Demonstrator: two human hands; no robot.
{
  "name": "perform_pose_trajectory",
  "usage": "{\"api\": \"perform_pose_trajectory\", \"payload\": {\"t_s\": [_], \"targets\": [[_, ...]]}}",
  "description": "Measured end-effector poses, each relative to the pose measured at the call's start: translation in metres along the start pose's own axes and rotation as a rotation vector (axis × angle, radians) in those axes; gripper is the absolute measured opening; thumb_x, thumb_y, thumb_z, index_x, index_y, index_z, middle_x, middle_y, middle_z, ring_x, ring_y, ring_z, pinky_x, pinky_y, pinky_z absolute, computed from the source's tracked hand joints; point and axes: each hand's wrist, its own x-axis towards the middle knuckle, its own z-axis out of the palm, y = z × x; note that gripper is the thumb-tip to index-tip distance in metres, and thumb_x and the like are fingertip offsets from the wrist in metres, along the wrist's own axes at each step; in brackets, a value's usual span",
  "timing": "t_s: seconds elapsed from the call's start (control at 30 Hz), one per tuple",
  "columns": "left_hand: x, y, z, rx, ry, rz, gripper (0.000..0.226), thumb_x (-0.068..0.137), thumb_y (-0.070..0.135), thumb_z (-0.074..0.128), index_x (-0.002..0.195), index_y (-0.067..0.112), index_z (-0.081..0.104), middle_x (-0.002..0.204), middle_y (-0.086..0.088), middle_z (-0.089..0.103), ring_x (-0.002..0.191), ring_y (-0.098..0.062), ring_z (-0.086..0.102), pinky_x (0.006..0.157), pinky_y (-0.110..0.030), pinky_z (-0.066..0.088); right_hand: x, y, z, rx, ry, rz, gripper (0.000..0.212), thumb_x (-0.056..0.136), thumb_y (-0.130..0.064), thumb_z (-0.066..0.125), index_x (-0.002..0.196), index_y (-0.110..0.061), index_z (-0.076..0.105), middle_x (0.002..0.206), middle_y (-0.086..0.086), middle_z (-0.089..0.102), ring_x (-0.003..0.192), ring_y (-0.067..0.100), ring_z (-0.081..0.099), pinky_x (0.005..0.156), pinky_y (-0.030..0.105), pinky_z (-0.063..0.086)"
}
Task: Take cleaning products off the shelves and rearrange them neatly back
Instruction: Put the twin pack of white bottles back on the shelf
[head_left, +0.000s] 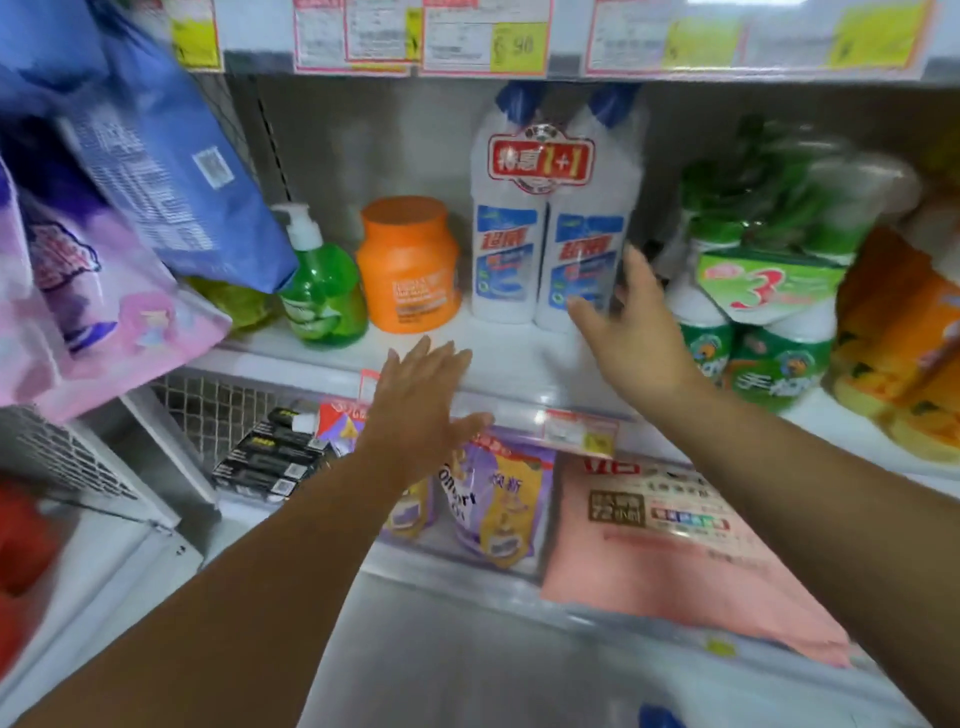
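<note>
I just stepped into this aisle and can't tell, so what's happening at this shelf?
A person is working on a shop shelf of cleaning products, both hands bare and open, holding nothing. The right hand is at the right side of a twin pack of white cleaner bottles, apparently touching it. The left hand hovers over the bare front of the shelf. An orange jar and a green pump bottle stand upright to the left of the pack.

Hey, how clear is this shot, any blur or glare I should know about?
Head view: wide-angle bending at the edges; the blue bag and pink bag on the left are motion-smeared; the green pack is soft; the twin white bottles are sharpest; mild glare on the shelf edge.
</note>
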Motion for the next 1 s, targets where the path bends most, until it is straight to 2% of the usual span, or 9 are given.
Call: {"api": "perform_pose_trajectory", "payload": {"t_s": [0.07, 0.1, 0.23, 0.4, 0.53, 0.73, 0.87, 0.93, 1.0], "targets": [[0.002, -0.003, 0.009, -0.005, 0.034, -0.012, 0.072, 0.088, 0.058, 0.057, 0.150, 0.027, 0.035, 0.157, 0.003, 0.035, 0.149, -0.020, 0.018, 0.121, -0.043, -0.002, 0.032, 0.001, 0.007, 0.053, 0.098, 0.073, 0.055, 0.090, -0.014, 0.069, 0.138, -0.012, 0.042, 0.120, -0.006, 0.059, 0.110, 0.008, 0.058, 0.086, 0.007, 0.046], [0.002, -0.003, 0.012, -0.025, 0.074, -0.007, 0.069, 0.088, 0.054, 0.061, 0.148, 0.028, 0.039, 0.153, 0.004, 0.040, 0.146, -0.020, 0.023, 0.121, -0.043, -0.001, 0.043, 0.001, 0.010, 0.085, 0.135, 0.119, 0.061, 0.088, -0.014, 0.071, 0.140, -0.010, 0.039, 0.120, -0.006, 0.060, 0.106, 0.008, 0.059, 0.082, 0.006, 0.046], [0.000, -0.005, 0.019, -0.090, 0.203, 0.034, 0.062, 0.082, 0.048, 0.070, 0.137, 0.026, 0.053, 0.139, 0.004, 0.054, 0.136, -0.020, 0.038, 0.120, -0.041, 0.001, 0.070, 0.013, 0.023, 0.156, 0.200, 0.259, 0.077, 0.078, -0.022, 0.080, 0.140, -0.014, 0.036, 0.129, 0.004, 0.063, 0.114, 0.024, 0.063, 0.099, 0.044, 0.052], [0.000, -0.004, 0.019, -0.103, 0.197, 0.031, 0.061, 0.082, 0.048, 0.069, 0.137, 0.027, 0.053, 0.139, 0.006, 0.053, 0.136, -0.018, 0.037, 0.119, -0.039, -0.001, 0.066, 0.005, 0.033, 0.066, 0.246, 0.247, 0.098, 0.041, -0.061, 0.077, 0.124, -0.026, 0.042, 0.130, 0.005, 0.059, 0.117, 0.028, 0.060, 0.099, 0.052, 0.050], [0.001, -0.001, 0.007, -0.101, 0.094, 0.002, 0.062, 0.088, 0.050, 0.062, 0.144, 0.030, 0.044, 0.149, 0.007, 0.044, 0.144, -0.016, 0.026, 0.120, -0.037, -0.005, 0.065, -0.002, 0.025, 0.094, 0.194, 0.246, 0.057, 0.070, -0.027, 0.088, 0.114, -0.020, 0.052, 0.116, 0.002, 0.069, 0.104, 0.025, 0.068, 0.094, 0.047, 0.055], [-0.020, 0.012, -0.021, -0.368, 0.054, -0.189, 0.067, 0.093, 0.043, 0.061, 0.151, 0.028, 0.032, 0.161, 0.004, 0.026, 0.150, -0.013, 0.013, 0.120, -0.029, 0.008, 0.029, -0.017, -0.001, 0.015, 0.089, 0.122, 0.052, 0.070, -0.015, 0.089, 0.107, -0.021, 0.054, 0.106, 0.001, 0.070, 0.097, 0.022, 0.069, 0.089, 0.046, 0.057], [-0.049, 0.021, -0.041, -0.480, 0.067, -0.321, 0.076, 0.089, 0.041, 0.067, 0.153, 0.024, 0.028, 0.159, 0.001, 0.030, 0.145, -0.014, 0.025, 0.110, -0.023, 0.021, -0.014, -0.041, -0.023, -0.086, 0.007, -0.035, 0.043, 0.073, -0.017, 0.086, 0.097, -0.023, 0.050, 0.084, -0.015, 0.063, 0.077, 0.003, 0.062, 0.068, 0.018, 0.052], [-0.062, 0.032, -0.057, -0.581, 0.056, -0.378, 0.084, 0.087, 0.039, 0.071, 0.154, 0.023, 0.024, 0.155, 0.000, 0.034, 0.139, -0.012, 0.037, 0.101, -0.020, 0.028, -0.039, -0.055, -0.036, -0.114, -0.025, -0.083, 0.041, 0.075, -0.020, 0.085, 0.095, -0.028, 0.050, 0.084, -0.014, 0.064, 0.076, 0.001, 0.061, 0.066, 0.024, 0.052], [-0.073, 0.046, -0.076, -0.737, 0.022, -0.420, 0.089, 0.085, 0.031, 0.075, 0.155, 0.024, 0.021, 0.139, 0.006, 0.048, 0.112, 0.009, 0.055, 0.086, -0.010, 0.041, -0.066, -0.068, -0.049, -0.103, -0.060, -0.073, 0.041, 0.074, -0.023, 0.085, 0.101, -0.023, 0.053, 0.090, -0.003, 0.069, 0.084, 0.017, 0.065, 0.075, 0.041, 0.055]]}}
